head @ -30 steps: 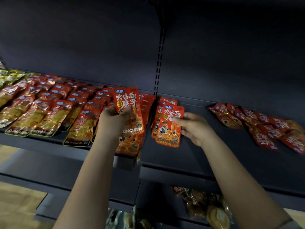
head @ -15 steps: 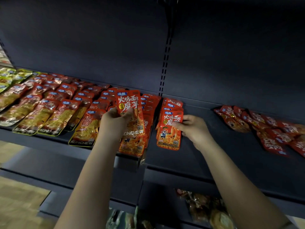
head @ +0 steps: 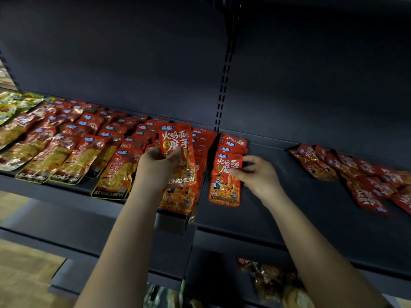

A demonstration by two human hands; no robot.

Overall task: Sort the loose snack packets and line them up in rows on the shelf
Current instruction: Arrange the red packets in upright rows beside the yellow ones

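My left hand (head: 155,167) grips a small stack of red KONCHEW packets (head: 176,143), held upright above the shelf's front edge. My right hand (head: 255,176) pinches the front red packet (head: 224,185) of a short row (head: 233,144) lying on the dark shelf (head: 278,214), just right of the slotted upright. Orange-red packets (head: 89,138) lie in neat rows across the left part of the shelf. A loose heap of red packets (head: 355,174) sprawls at the far right.
Green packets (head: 13,103) sit at the far left end. A slotted upright (head: 223,90) splits the dark back panel. On the lower shelf lie bagged brown snacks (head: 273,283). Bare shelf surface shows between the short row and the right heap.
My right hand has laid its red packet down flat at the front of the short row and still pinches it. My left hand keeps its stack raised.
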